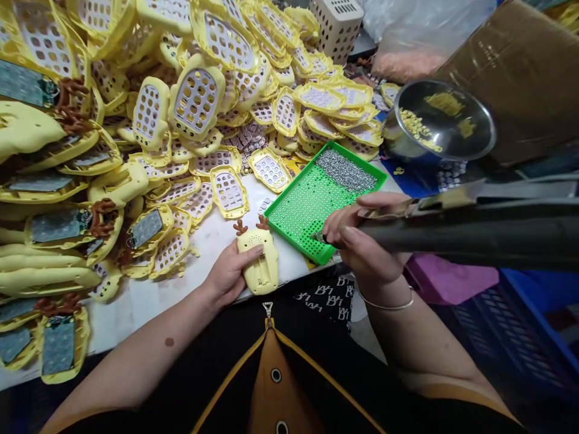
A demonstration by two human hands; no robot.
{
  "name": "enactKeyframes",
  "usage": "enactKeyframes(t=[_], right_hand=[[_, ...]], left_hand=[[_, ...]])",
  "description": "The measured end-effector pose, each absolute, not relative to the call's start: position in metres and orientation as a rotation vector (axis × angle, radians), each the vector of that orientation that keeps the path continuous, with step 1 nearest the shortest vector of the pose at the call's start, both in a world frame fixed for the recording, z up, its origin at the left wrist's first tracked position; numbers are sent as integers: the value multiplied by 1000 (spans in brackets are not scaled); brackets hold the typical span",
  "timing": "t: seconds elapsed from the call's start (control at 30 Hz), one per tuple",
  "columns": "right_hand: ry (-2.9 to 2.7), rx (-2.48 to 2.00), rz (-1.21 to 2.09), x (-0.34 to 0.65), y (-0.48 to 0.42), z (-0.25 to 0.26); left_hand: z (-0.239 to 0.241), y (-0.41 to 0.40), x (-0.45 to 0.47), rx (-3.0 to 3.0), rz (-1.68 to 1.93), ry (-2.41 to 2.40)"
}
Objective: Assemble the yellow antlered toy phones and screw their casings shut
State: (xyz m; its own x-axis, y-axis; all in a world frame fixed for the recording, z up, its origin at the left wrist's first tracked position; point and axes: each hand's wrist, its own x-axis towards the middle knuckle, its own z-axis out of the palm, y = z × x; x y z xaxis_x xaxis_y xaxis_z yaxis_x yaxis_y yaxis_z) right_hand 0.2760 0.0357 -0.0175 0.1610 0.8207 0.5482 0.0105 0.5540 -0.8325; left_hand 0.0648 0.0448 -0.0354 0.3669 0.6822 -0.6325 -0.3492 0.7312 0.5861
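My left hand (pixel 230 270) grips a yellow toy phone (pixel 253 283) with brown antlers, its back facing up and a battery recess showing. The thumb lies across that back. My right hand (pixel 368 244) is wrapped round a dark, long-bodied electric screwdriver (pixel 434 232), whose tip points left over the near part of a green perforated tray (pixel 294 208). Silver screws (pixel 348 170) are heaped in the tray's far end. The phone is just left of the tray's near corner, apart from the screwdriver tip.
Yellow shell halves (pixel 199 99) with button holes are piled across the back and left. Halves with circuit boards (pixel 58 346) lie at the left. A metal bowl (pixel 470 129) holds small yellow pieces; a cardboard box (pixel 511 72) stands behind it. Blue crates (pixel 538 325) are at the lower right.
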Motion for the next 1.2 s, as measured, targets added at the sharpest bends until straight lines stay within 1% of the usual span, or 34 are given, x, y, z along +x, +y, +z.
enactKeyframes(t=[0.1, 0.47, 0.67, 0.8, 1.03, 1.2], right_hand=[[-1300, -759, 673, 275, 36, -27], [-1296, -797, 720, 273, 43, -34], [-1421, -767, 804, 279, 45, -34], [-1376, -738, 806, 277, 40, -24], [-1297, -642, 815, 255, 9, 11], [-1266, -606, 898, 237, 4, 10]], left_hand=[[-37, 46, 64, 382, 674, 987], [-37, 48, 65, 380, 655, 982], [-38, 49, 64, 361, 660, 986], [-36, 44, 58, 325, 644, 938], [-34, 26, 52, 388, 573, 941], [-35, 24, 54, 427, 579, 959]])
